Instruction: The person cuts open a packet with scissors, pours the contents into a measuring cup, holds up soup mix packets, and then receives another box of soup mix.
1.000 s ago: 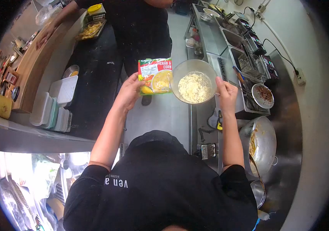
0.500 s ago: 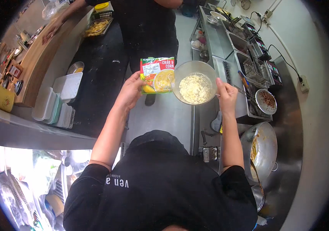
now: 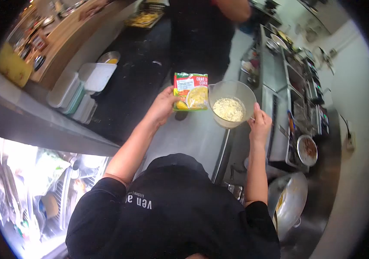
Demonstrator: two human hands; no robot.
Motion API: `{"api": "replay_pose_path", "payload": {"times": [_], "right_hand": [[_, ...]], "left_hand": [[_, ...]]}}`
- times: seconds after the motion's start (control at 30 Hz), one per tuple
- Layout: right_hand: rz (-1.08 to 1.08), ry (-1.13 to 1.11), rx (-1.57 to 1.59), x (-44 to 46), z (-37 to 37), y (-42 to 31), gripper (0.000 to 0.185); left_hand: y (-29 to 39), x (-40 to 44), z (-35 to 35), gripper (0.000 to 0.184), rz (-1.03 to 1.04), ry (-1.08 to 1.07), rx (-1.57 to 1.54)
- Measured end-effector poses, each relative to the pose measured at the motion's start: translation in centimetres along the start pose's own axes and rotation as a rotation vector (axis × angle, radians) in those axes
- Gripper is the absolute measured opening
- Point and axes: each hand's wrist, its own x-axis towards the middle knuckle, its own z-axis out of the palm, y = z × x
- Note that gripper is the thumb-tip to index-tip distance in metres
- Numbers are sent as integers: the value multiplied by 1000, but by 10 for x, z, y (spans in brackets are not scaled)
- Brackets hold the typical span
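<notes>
My left hand (image 3: 163, 105) grips the left edge of a red and green soup packet (image 3: 196, 96) marked crab and corn, thumb over its front. My right hand (image 3: 260, 124) is closed on the handle side of a clear plastic cup (image 3: 239, 88). Pale yellow crumbly flakes (image 3: 229, 109) lie in the bottom of the cup. Packet and cup are side by side in front of me, the cup's left rim close to the packet's right edge. The cup is slightly tilted, with its inside showing.
Another person (image 3: 199, 39) in black stands ahead by the dark counter (image 3: 132, 64). Stacked plastic containers (image 3: 63, 90) and a food tray (image 3: 143, 19) are on the left. On the right are fryers, a strainer (image 3: 307, 150) and a large metal pan (image 3: 296, 196).
The view has turned, so the surroundings appear shifted. Packet and cup now sit farther right and slightly lower in view. The flakes have settled toward the cup's lower part. Both hands keep their holds.
</notes>
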Motion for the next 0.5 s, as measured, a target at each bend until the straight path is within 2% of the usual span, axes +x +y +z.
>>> {"api": "replay_pose_path", "payload": {"times": [0.07,0.17,0.23,0.3,0.37,0.5], "right_hand": [[61,-61,61,16,15,14,41],[94,-168,123,26,69,46,36],[249,-191,113,35,112,60,30],[269,-317,88,54,150,86,29],[278,-457,16,69,195,120,28],[380,-515,111,82,284,182,26]], "left_hand": [[-8,5,-10,42,-12,102,26],[-19,0,-75,42,13,219,43],[-18,-5,-108,42,30,299,54],[-16,-10,-135,44,35,436,92],[-15,-18,-157,43,49,519,9],[-15,-34,-190,40,130,664,-46]]}}
